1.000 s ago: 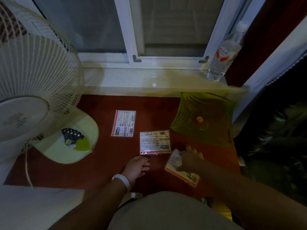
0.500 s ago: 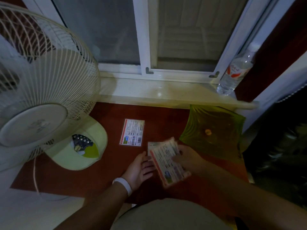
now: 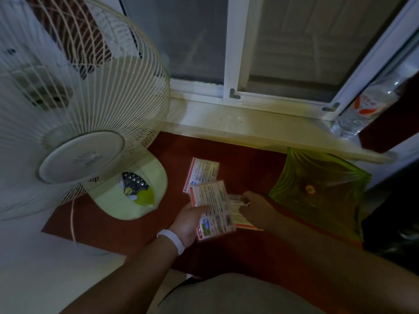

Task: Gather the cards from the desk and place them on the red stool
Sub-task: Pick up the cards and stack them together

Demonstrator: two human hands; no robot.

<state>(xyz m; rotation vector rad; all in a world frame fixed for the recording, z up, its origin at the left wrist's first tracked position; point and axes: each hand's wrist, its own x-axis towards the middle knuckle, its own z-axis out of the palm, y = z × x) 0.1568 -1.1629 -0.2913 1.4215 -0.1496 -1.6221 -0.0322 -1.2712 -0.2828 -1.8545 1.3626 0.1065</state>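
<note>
Three red-bordered printed cards show on the dark red desk top (image 3: 256, 164). One card (image 3: 204, 172) lies flat near the middle, untouched. My left hand (image 3: 187, 222) holds a second card (image 3: 214, 209) tilted just above the desk, thumb on its face. My right hand (image 3: 257, 208) reaches in from the right, and its fingertips pinch the top edge of a third card (image 3: 240, 219), which lies partly under the held one. I cannot see any stool.
A large white fan (image 3: 74, 109) fills the left side, its pale green base (image 3: 120, 207) standing on the desk. A green translucent dish (image 3: 322, 191) sits at the right. A water bottle (image 3: 362, 107) stands on the windowsill (image 3: 249, 124).
The card that my right hand lifted has passed to my left hand. My right hand has gone down onto the other card on the desk. The view has tilted up slightly.
</note>
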